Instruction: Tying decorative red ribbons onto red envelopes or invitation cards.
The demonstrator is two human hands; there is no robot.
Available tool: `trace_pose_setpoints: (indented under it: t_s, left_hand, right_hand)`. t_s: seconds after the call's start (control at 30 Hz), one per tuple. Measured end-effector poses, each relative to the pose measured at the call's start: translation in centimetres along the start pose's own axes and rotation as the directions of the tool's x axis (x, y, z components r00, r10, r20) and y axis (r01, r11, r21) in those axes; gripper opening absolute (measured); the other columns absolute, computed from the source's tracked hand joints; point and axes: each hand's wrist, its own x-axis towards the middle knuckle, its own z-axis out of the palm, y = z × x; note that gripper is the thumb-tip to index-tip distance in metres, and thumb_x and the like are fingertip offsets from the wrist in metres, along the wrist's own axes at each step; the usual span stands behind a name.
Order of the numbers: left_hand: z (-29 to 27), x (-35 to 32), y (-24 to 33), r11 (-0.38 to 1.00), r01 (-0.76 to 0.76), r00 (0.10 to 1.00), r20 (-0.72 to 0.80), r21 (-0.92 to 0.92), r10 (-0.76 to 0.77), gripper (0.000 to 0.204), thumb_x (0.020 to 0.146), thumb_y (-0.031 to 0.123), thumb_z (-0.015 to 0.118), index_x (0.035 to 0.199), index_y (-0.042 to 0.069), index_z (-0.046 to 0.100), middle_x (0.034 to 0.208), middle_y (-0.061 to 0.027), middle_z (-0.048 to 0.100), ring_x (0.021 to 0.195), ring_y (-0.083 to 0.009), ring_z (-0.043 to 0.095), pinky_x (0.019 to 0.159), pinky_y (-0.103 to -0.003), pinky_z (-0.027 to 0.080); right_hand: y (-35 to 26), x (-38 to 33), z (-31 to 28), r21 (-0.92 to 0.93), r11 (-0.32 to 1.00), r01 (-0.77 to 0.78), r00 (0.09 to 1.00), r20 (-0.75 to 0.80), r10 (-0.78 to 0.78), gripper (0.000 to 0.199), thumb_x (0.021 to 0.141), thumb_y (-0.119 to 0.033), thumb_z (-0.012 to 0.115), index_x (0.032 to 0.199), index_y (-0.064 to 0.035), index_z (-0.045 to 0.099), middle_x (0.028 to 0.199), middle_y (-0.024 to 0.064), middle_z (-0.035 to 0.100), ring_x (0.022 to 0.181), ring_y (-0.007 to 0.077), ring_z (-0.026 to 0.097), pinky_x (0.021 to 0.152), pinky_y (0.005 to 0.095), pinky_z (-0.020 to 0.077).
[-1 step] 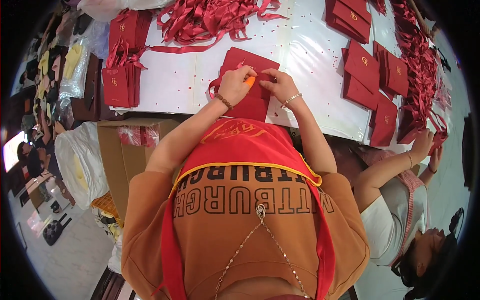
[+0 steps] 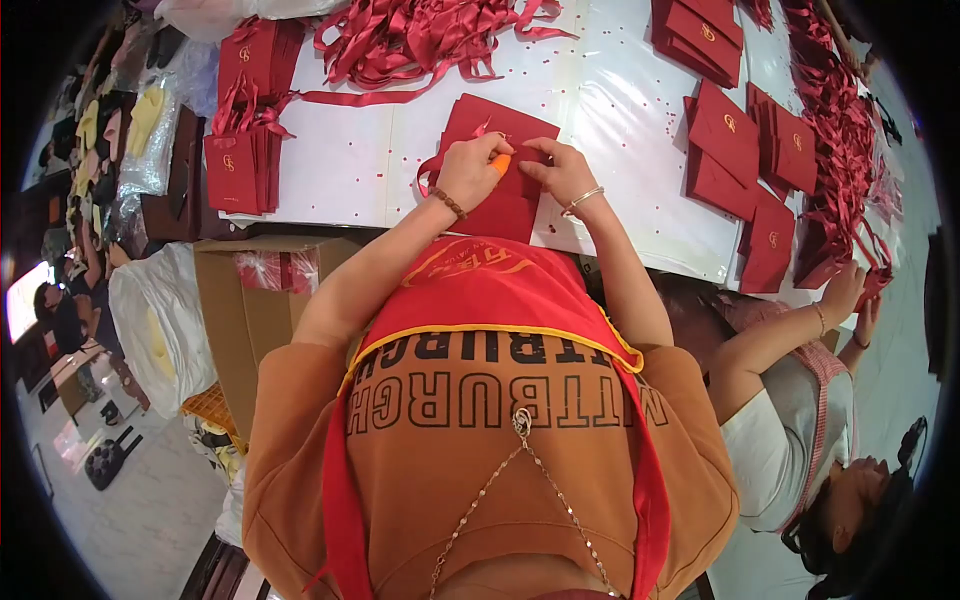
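Flat on the table in front of me lies a dark red paper bag (image 2: pixel 500 113) with a red ribbon (image 2: pixel 425 176) looping out at its left side. My left hand (image 2: pixel 470 175) is closed over the bag's middle, its fingertips pinched together. Something small and orange (image 2: pixel 501 162) shows at its thumb; whether worn or held I cannot tell. What those fingertips grip is hidden. Facing it from the right, my right hand (image 2: pixel 562 174) has bent fingers and thumb closing on the bag's upper face. Both hands are a short way apart.
Red bags with ribbons (image 2: pixel 240 170) stand stacked at left. Loose red ribbons (image 2: pixel 415 45) heap at the far side. More red bags (image 2: pixel 727 140) lie at right, beside another ribbon pile (image 2: pixel 835 130). A co-worker (image 2: pixel 790 410) handles ribbon there. A cardboard box (image 2: pixel 230 310) stands below the table edge.
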Motion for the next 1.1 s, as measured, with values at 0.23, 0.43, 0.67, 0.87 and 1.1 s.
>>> trace_pose_setpoints:
  t_s: [0.23,0.43,0.67,0.87,1.1]
  left_hand:
    - [0.4,-0.2,-0.2,0.987,-0.049,0.997,-0.047,0.150,0.057,0.014,0.075,0.009,0.056,0.085,0.001,0.061,0.065,-0.0121,0.060,0.053,-0.0149,0.056,0.051,-0.027,0.043]
    - [0.4,-0.2,0.0,0.979,-0.007,1.000,-0.024,0.206,0.012,0.013,0.073,0.008,0.057,0.084,0.002,0.061,0.068,-0.0114,0.061,0.056,-0.0176,0.057,0.053,-0.029,0.044]
    - [1.1,0.1,0.1,0.977,-0.099,0.986,-0.112,0.188,0.121,0.015,0.070,0.007,0.057,0.084,0.003,0.060,0.067,-0.0134,0.061,0.062,-0.0273,0.060,0.056,-0.035,0.046]
    - [1.1,0.2,0.2,0.996,0.007,0.994,-0.106,0.085,0.002,0.024,0.068,0.003,0.058,0.092,0.002,0.055,0.061,-0.0097,0.058,0.055,-0.0207,0.059,0.051,-0.031,0.045]
    - [1.4,-0.4,0.3,0.915,0.231,0.962,-0.065,-0.330,-0.266,0.017,0.073,0.006,0.059,0.089,0.002,0.057,0.062,-0.0071,0.059,0.052,-0.0140,0.058,0.046,-0.026,0.045]
  right_hand:
    - [0.9,0.2,0.4,-0.013,0.996,0.093,0.995,-0.024,-0.093,0.034,0.073,-0.014,0.064,0.105,-0.0048,0.058,0.093,0.0142,0.062,0.082,0.0218,0.059,0.073,0.0294,0.0456]
    - [1.1,0.3,0.5,0.012,0.998,0.064,0.998,-0.011,-0.064,0.032,0.073,-0.015,0.063,0.104,-0.0053,0.058,0.091,0.0140,0.062,0.078,0.0219,0.059,0.071,0.0293,0.0456]
    - [0.7,-0.2,0.6,-0.086,0.989,0.117,0.991,-0.055,-0.122,0.031,0.075,-0.013,0.062,0.105,-0.0042,0.057,0.084,0.0091,0.062,0.068,0.0127,0.054,0.064,0.0258,0.0442]
    - [0.0,-0.7,1.2,-0.254,0.916,0.310,0.923,-0.153,-0.354,0.027,0.072,-0.011,0.063,0.098,-0.0071,0.057,0.084,0.0143,0.061,0.074,0.0296,0.059,0.065,0.0353,0.0463]
    - [-0.1,-1.3,1.7,-0.143,0.967,0.209,0.956,-0.178,-0.233,0.024,0.071,-0.008,0.063,0.094,-0.0037,0.055,0.080,0.0160,0.061,0.071,0.0308,0.059,0.063,0.0351,0.0464]
